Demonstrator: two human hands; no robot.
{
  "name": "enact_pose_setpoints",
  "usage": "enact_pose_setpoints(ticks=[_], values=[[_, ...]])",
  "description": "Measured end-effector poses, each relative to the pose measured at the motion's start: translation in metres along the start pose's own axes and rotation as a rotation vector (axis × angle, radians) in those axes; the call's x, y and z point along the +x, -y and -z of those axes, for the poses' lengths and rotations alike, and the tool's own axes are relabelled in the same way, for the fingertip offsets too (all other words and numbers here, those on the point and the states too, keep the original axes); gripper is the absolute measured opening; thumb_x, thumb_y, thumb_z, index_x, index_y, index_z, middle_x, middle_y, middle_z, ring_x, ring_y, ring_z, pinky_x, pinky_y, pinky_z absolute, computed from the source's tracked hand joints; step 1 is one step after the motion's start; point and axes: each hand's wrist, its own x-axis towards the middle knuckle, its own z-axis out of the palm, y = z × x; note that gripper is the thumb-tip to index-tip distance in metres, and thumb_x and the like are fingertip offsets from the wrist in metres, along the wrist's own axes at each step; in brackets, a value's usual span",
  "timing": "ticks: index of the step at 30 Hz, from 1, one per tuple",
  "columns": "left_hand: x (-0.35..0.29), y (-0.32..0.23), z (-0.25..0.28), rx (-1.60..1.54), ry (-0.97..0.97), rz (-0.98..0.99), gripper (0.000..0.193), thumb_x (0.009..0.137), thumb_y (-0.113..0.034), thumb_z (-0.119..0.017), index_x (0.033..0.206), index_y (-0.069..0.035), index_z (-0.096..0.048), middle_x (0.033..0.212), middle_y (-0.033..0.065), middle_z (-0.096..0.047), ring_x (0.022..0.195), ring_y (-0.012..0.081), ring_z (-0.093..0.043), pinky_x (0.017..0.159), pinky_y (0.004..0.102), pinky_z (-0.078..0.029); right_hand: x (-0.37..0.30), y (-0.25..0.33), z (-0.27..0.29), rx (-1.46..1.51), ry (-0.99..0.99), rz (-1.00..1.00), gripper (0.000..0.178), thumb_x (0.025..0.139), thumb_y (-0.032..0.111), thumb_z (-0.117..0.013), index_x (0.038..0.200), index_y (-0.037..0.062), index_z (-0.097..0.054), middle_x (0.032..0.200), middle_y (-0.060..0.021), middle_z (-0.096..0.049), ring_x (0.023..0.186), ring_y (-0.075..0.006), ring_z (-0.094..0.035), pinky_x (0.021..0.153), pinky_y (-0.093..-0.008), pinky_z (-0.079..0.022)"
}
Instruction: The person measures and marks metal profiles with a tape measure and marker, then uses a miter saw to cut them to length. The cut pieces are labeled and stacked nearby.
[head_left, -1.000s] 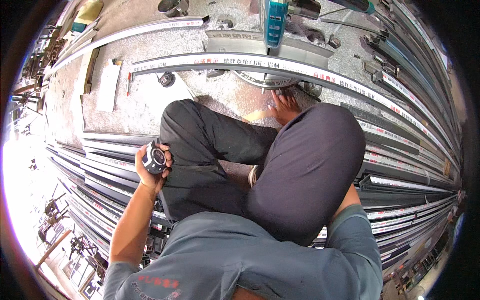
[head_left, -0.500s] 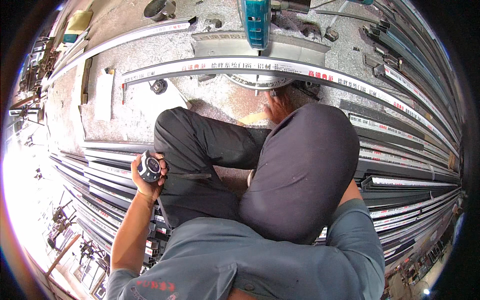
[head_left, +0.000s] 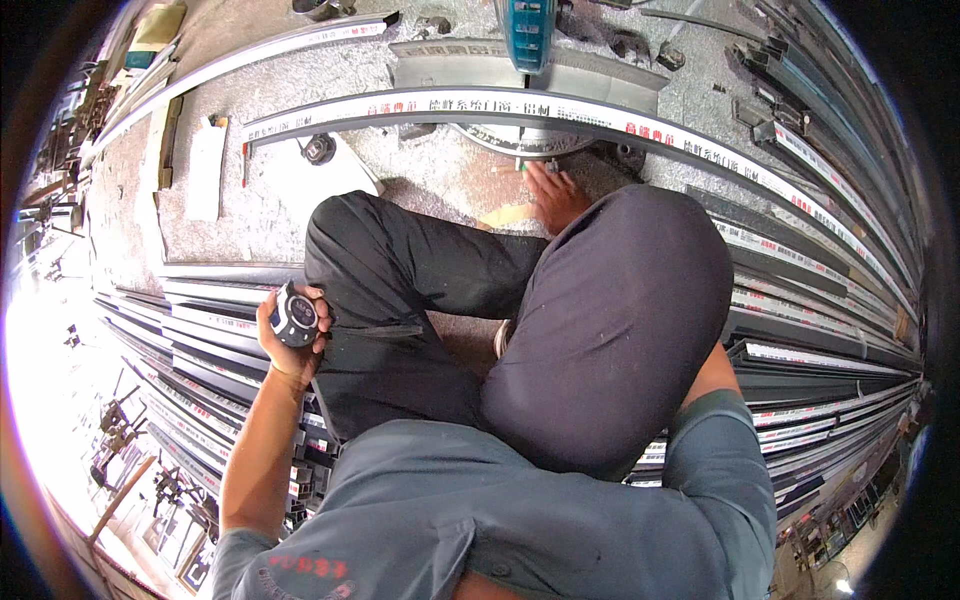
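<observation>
My left hand is closed round a black-and-white tape measure, held beside my left knee. My right hand reaches past my raised right knee to the front of the saw's round base. Its fingers are stretched out and apart, with the tips by a small part at the base's front edge; whether they touch it I cannot tell. Across the saw's base lies a long aluminium profile with a printed white film. Above it hangs the saw's teal body, partly cut off by the top edge.
A grey metal fence stands behind the profile. A small round black object rests on a white sheet at left. Stacks of long profiles lie to the right and left. A metal pot sits at the far edge.
My right hand's fingers, bunched at the saw base before, are now spread further out. The scene has shifted slightly upward in view. My left hand still grips the tape measure.
</observation>
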Motion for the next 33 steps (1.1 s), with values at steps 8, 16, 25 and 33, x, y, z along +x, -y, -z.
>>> enact_pose_setpoints(ticks=[8, 16, 25, 33], values=[[0.002, 0.001, 0.003, -0.025, -0.006, 0.040, 0.065, 0.095, -0.062, -0.042, 0.107, -0.003, -0.065, 0.082, 0.0090, -0.065, 0.066, 0.0180, -0.061, 0.043, 0.0248, -0.037, 0.018, 0.015, 0.006, -0.207, 0.169, 0.016, 0.034, 0.086, 0.008, -0.060, 0.119, 0.0010, -0.060, 0.116, -0.0141, -0.057, 0.116, -0.0309, -0.053, 0.096, -0.0426, -0.049], [0.000, 0.009, 0.010, -0.108, 0.089, -0.021, 0.060, 0.098, -0.057, -0.040, 0.109, -0.004, -0.065, 0.083, 0.0091, -0.069, 0.070, 0.0185, -0.067, 0.047, 0.0258, -0.044, 0.001, 0.022, 0.041, 0.093, 0.069, -0.342, 0.023, 0.094, 0.010, -0.059, 0.117, 0.0045, -0.061, 0.116, -0.0140, -0.061, 0.107, -0.0328, -0.064, 0.092, -0.0451, -0.054], [-0.004, 0.038, -0.032, -0.068, 0.226, -0.446, 0.028, 0.105, -0.022, -0.054, 0.124, -0.003, -0.063, 0.106, 0.0082, -0.069, 0.093, 0.0169, -0.069, 0.074, 0.0333, -0.059, -0.112, 0.003, 0.255, 0.953, -0.861, -0.749, 0.031, 0.103, 0.022, -0.059, 0.127, 0.0022, -0.062, 0.122, -0.0138, -0.067, 0.105, -0.0295, -0.068, 0.094, -0.0441, -0.055], [-0.054, 0.033, -0.108, -0.273, 0.698, -0.208, 0.031, 0.103, -0.024, -0.065, 0.133, -0.015, -0.065, 0.103, -0.0009, -0.066, 0.090, 0.0105, -0.064, 0.074, 0.0334, -0.057, -0.053, 0.245, 0.369, 0.528, -0.628, -0.461, 0.020, 0.106, 0.018, -0.060, 0.118, 0.0048, -0.054, 0.136, -0.0205, -0.065, 0.137, -0.0254, -0.052, 0.114, -0.0390, -0.039]])
